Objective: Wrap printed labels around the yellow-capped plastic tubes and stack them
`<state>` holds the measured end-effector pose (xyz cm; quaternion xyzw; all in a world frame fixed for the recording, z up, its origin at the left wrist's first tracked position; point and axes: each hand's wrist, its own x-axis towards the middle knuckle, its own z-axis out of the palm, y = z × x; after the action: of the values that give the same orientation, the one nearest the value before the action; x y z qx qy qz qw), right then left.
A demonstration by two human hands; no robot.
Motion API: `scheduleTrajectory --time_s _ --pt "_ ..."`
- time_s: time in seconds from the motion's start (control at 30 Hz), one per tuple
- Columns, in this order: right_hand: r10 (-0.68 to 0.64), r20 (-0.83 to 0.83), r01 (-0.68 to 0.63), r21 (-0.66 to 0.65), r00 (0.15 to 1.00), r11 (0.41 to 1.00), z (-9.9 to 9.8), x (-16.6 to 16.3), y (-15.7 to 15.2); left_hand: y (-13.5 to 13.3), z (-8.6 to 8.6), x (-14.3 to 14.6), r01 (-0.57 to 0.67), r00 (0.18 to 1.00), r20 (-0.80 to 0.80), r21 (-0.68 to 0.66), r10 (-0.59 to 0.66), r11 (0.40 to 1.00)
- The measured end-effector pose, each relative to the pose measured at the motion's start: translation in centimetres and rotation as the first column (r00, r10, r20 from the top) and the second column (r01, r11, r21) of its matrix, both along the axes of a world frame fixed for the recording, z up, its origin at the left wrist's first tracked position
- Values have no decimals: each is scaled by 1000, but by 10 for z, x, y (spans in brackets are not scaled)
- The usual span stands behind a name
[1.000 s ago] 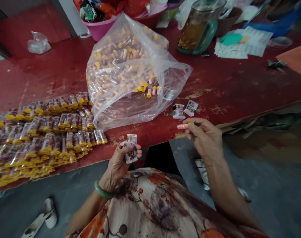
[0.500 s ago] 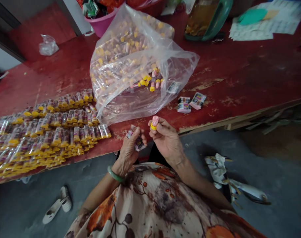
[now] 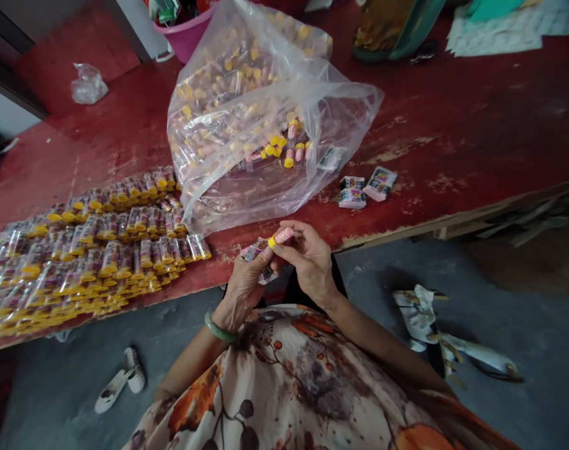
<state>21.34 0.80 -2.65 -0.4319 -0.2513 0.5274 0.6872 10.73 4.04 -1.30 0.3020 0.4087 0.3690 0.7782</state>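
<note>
Between the thumb and fingers of my right hand is a small clear tube with a yellow cap and a pink-and-white filling. It lies tilted, its cap toward my left thumb. My left hand is closed around a stack of small printed cards, partly hidden by the thumb and fingers. Both hands are close together at the table's front edge. Beyond them a large clear plastic bag holds many similar yellow-capped tubes, with several loose at its mouth. More small stacks of printed cards lie to the right of the bag.
Rows of filled tubes with yellow caps are piled on the left of the red table. A pink basin and a green-handled jug stand at the back. Slippers lie on the floor.
The tube in my right hand has tipped from upright to slanting and moved left. Its yellow cap now meets my left thumb. The left hand keeps the cards.
</note>
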Motion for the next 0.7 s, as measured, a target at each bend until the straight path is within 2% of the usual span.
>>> scheduleTrajectory --time_s 0.13,0.23,0.4,0.5,0.57,0.63,0.7 --pt "-55 198 49 34 979 998 2 0 8 5 0 -7 -11 998 67 -17 12 1000" --pt "-85 404 57 81 911 995 4 -1 16 8 1 -15 -24 993 114 -65 31 998" --pt "-9 653 -90 118 758 989 6 -6 24 15 -1 -26 -22 998 53 -69 26 997" --pt "61 771 -258 135 633 957 6 4 37 22 -3 -33 -80 993 77 -112 89 990" --pt "66 834 -309 129 547 942 6 22 61 25 -2 -38 -111 986 108 -135 126 985" --pt "-9 909 -232 115 417 966 4 47 101 26 0 -43 -113 983 131 -129 129 985" --pt "-114 975 -84 131 189 988 1 73 151 24 1 -47 -107 983 139 -115 123 988"
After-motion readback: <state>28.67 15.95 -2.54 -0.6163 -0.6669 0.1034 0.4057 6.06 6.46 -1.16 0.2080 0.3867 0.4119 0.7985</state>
